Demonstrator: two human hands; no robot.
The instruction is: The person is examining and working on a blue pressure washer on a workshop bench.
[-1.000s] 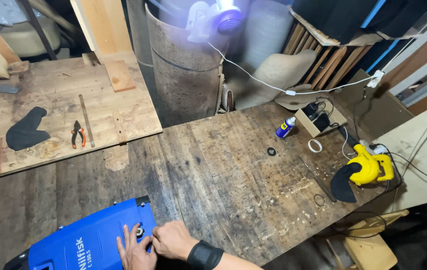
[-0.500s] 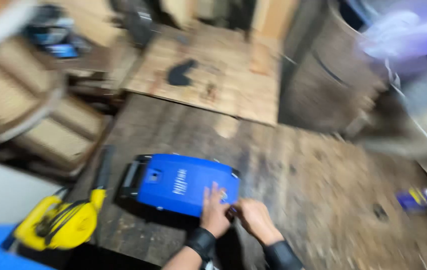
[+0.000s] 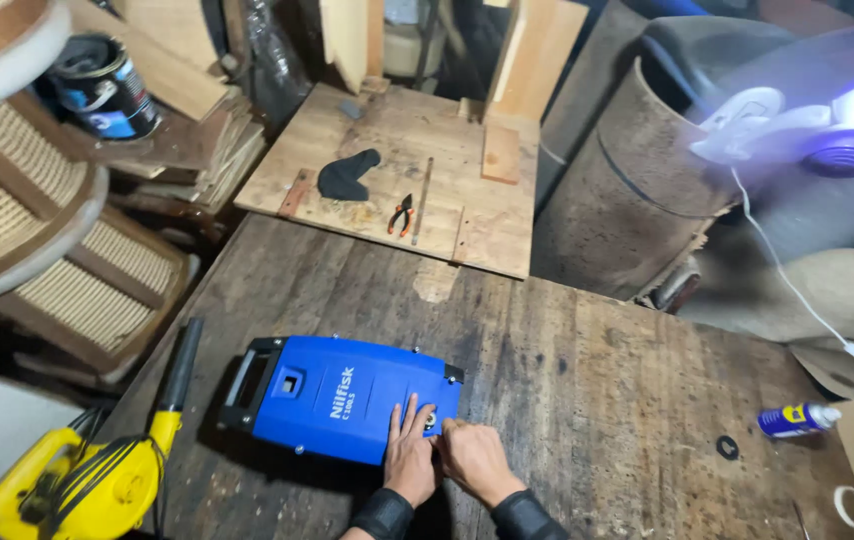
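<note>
Hands (image 3: pixel 442 460) unmoved at blue machine (image 3: pixel 342 397) edge.

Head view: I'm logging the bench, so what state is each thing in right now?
Blue machine: lying flat on the table, both hands on its near end.
Left hand: flat on the casing.
Right hand: fingertips at the casing's edge.
Pliers: lying closed on the board.
Paint can: tilted on the wood stack.
</note>
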